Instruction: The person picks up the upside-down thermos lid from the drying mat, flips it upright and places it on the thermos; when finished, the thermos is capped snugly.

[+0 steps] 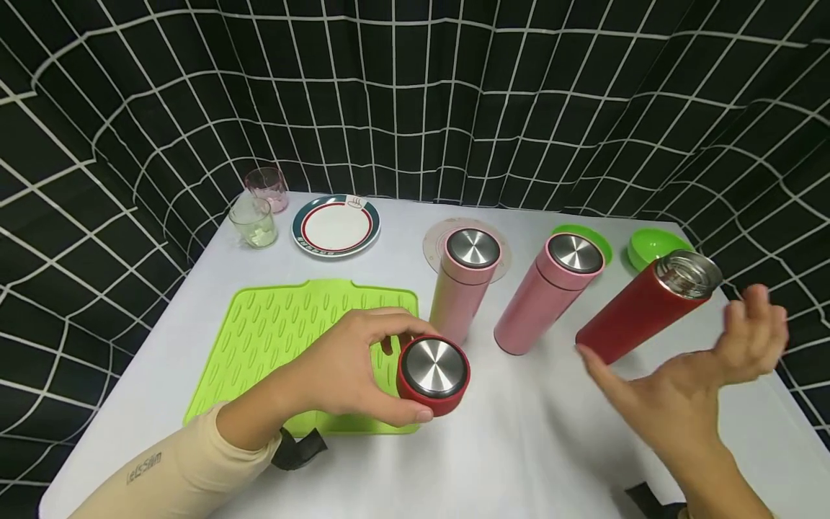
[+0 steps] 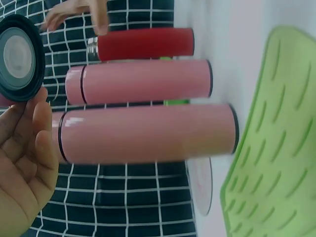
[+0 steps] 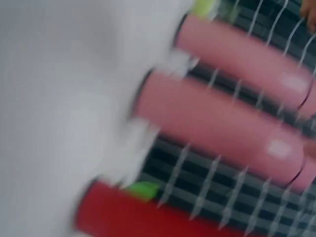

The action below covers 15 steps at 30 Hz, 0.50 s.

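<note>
My left hand (image 1: 359, 364) grips a red flask lid (image 1: 434, 376) with a steel top, held above the table near the green mat; its dark underside shows in the left wrist view. At the right stands a red vacuum flask (image 1: 638, 313), uncapped, its steel mouth (image 1: 689, 274) bare. Beside that flask my right hand (image 1: 687, 382) is spread with thumb and fingers apart, holding nothing. Two pink vacuum flasks, one in the middle (image 1: 462, 295) and one to its right (image 1: 543, 299), stand upright with their lids on. The right wrist view is blurred.
A green drying mat (image 1: 259, 346) lies at the left. Behind it are a rimmed plate (image 1: 336, 225), a greenish glass (image 1: 254, 222) and a pink glass (image 1: 268, 187). A round translucent disc (image 1: 436, 241), a green dish (image 1: 586, 232) and a green bowl (image 1: 648, 246) sit behind the flasks.
</note>
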Tool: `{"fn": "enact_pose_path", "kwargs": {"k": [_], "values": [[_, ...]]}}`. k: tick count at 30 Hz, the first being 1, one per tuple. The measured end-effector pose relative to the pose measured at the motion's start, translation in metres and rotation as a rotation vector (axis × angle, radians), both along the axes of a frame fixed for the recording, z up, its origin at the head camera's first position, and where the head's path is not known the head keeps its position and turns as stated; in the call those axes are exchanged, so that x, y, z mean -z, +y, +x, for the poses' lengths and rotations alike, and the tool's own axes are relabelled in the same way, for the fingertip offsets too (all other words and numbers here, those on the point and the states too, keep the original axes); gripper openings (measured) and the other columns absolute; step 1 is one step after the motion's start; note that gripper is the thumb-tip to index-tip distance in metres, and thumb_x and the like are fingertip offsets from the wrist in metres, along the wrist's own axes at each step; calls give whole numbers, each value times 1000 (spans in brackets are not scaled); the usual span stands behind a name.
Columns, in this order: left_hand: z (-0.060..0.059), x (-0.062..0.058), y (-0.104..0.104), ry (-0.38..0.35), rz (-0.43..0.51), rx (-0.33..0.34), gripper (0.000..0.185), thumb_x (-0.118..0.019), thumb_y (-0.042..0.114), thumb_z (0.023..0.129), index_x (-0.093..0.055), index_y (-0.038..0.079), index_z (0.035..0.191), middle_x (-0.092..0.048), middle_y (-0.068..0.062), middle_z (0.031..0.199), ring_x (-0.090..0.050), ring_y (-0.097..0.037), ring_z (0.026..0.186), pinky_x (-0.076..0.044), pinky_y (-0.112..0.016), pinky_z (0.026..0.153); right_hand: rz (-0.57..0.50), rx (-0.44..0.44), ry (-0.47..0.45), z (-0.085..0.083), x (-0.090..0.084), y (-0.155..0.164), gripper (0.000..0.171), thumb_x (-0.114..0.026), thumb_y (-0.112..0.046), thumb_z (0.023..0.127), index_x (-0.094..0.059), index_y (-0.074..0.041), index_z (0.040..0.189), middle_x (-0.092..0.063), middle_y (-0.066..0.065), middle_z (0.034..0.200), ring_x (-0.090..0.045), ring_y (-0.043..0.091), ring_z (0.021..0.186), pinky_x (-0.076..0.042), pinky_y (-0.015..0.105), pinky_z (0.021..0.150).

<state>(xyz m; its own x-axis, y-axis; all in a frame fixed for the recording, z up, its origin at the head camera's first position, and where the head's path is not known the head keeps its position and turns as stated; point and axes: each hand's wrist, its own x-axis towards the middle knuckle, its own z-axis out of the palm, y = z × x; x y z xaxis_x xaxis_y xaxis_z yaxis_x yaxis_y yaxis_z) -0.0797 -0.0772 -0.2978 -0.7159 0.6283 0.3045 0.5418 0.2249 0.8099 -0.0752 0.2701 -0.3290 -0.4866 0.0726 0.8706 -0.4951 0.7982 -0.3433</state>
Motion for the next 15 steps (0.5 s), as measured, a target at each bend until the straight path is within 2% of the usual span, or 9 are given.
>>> {"fn": "enact_pose_path", "kwargs": {"k": [2, 4, 6, 8, 9, 11, 13, 15], "values": [[-1, -1, -3, 14, -7, -19, 54, -89, 35, 66, -67, 28, 114, -64, 17, 97, -56, -8, 89, -49, -34, 70, -131, 113, -242, 2, 5, 25, 110, -79, -55, 74, -12, -9, 148, -6, 6, 154, 2, 24, 141, 5, 42, 116], [-2, -1, -5, 27, -16, -36, 54, -89, 37, 66, -66, 28, 114, -64, 17, 97, -56, -8, 88, -49, -34, 70, -296, 167, -512, -2, 12, 42, 118, -84, -41, 74, 2, -15, 151, -1, 3, 157, 2, 19, 143, 0, 40, 117], [-3, -1, -6, 41, -27, -54, 54, -89, 38, 66, -66, 28, 114, -63, 18, 98, -56, -8, 89, -49, -33, 70, -396, 149, -778, -8, 18, 56, 121, -83, -29, 78, 12, -23, 152, -3, 8, 159, -3, 23, 145, -10, 49, 117], [-4, 0, -7, 50, -33, -70, 55, -89, 39, 66, -65, 28, 114, -63, 18, 98, -56, -8, 89, -49, -31, 71, -404, 79, -987, -16, 25, 66, 115, -79, -29, 84, 13, -23, 153, -10, 16, 158, -12, 35, 144, -27, 59, 110], [-4, 0, -8, 55, -34, -76, 55, -89, 39, 66, -65, 28, 115, -63, 18, 98, -56, -8, 89, -49, -31, 71, -375, 28, -1049, -21, 28, 72, 112, -77, -31, 85, 11, -20, 153, -14, 21, 156, -18, 41, 140, -35, 61, 103], [-5, 1, -9, 61, -35, -86, 56, -89, 39, 66, -65, 28, 115, -63, 18, 99, -56, -8, 90, -49, -31, 71, -317, -76, -1110, -28, 35, 80, 105, -75, -31, 88, 5, -14, 154, -22, 27, 151, -27, 48, 132, -49, 52, 91], [-6, 1, -9, 66, -36, -91, 57, -89, 40, 66, -64, 28, 116, -63, 18, 99, -56, -7, 90, -49, -30, 72, -273, -114, -1134, -35, 40, 84, 99, -73, -32, 89, -2, -8, 154, -28, 28, 146, -33, 47, 125, -54, 39, 79], [-7, 1, -10, 67, -31, -93, 57, -89, 39, 66, -64, 28, 117, -62, 18, 100, -56, -8, 90, -49, -31, 72, -248, -111, -1136, -41, 42, 86, 94, -72, -33, 90, -8, -4, 153, -31, 28, 145, -36, 47, 123, -51, 33, 75]]}}
